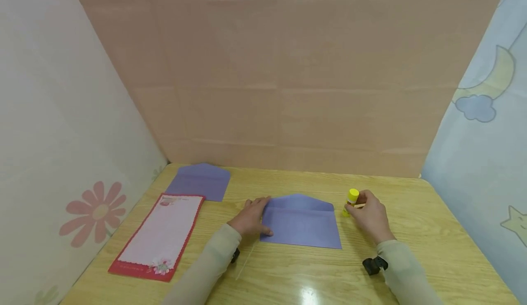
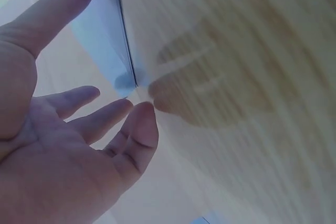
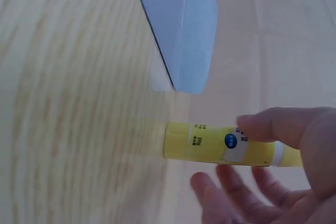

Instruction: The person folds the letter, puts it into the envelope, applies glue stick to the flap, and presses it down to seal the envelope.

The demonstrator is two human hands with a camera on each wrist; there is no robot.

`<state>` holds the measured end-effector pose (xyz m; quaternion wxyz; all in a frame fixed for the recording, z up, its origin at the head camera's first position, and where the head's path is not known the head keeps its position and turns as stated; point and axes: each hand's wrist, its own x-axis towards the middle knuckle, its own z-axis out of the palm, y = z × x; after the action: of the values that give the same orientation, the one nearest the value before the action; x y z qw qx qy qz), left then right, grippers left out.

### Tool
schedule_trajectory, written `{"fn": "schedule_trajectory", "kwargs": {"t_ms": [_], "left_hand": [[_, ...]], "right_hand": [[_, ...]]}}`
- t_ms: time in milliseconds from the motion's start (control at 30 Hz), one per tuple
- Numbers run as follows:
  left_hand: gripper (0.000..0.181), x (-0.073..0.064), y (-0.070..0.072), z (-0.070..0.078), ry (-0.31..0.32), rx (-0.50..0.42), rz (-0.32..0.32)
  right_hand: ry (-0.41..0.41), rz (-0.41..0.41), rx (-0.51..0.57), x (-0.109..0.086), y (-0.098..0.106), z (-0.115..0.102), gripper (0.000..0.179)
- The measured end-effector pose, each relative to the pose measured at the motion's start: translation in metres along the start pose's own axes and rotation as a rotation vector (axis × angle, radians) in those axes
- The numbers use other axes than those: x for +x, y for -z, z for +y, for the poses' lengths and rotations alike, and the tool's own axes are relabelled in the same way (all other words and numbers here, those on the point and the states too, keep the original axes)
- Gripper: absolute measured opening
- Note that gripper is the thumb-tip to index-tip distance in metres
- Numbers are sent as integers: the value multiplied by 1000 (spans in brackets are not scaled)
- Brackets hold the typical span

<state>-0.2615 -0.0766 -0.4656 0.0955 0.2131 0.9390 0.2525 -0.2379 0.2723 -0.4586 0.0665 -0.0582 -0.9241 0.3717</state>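
A purple envelope (image 1: 300, 227) lies with its pointed flap spread toward the back of the table. At its left edge rests my left hand (image 1: 250, 218), the thumb over the near left corner and the other fingers reaching along the side. In the left wrist view those fingers (image 2: 100, 119) look relaxed, with the thumb overlapping the envelope (image 2: 102, 30). To the right, a yellow glue stick (image 1: 351, 200) stands upright, cap on top. My right hand (image 1: 372, 216) holds it between thumb and fingers; the right wrist view shows the thumb on the glue stick's label (image 3: 210, 142).
Another purple envelope (image 1: 199, 184) lies at the back left. In front of it is a sheet of letter paper (image 1: 158, 236) with a red border and flowers. The wooden table (image 1: 304, 273) meets a brown backdrop (image 1: 280, 90) behind and printed panels at both sides.
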Motion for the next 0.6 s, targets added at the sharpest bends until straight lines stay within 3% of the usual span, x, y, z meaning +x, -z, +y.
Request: {"fn": "schedule_trajectory", "kwargs": {"t_ms": [133, 300, 433, 600], "left_hand": [[102, 0, 0, 0, -8, 2, -2], [103, 0, -1, 0, -5, 4, 8], [103, 0, -2, 2, -3, 24, 24], [101, -3, -1, 6, -7, 51, 52]], "right_hand": [[-83, -123, -71, -4, 8, -3, 60], [-158, -311, -148, -10, 8, -6, 37], [-113, -409, -120, -14, -2, -10, 42], [-35, -390, -132, -20, -11, -19, 26]]}}
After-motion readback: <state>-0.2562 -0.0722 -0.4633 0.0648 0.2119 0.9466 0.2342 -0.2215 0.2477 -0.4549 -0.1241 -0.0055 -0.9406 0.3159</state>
